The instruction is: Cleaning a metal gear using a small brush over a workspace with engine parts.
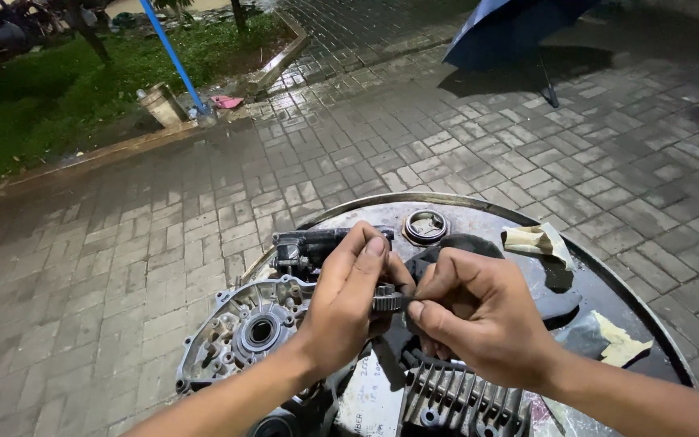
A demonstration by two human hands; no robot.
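Observation:
My left hand [348, 299] grips a small toothed metal gear [387, 299] above a steel drum top [479, 217]. Opposite it, my right hand [471, 311] pinches a dark rag [446, 251] and presses it against the gear's side. Below my left wrist lies a grey engine crankcase cover [240, 328] with a round bearing hole. A black finned cylinder part [455, 396] sits under my right hand. A dark metal block [309, 247] lies just beyond my left fingers.
The drum's round bung cap [425, 226] is near its far edge. Crumpled yellowish paper [537, 240] and another scrap [620, 340] lie on the right side. Wet brick paving [123, 243] surrounds the drum; grass [42, 89], a blue pole [173, 57] and a blue umbrella [511, 28] stand beyond.

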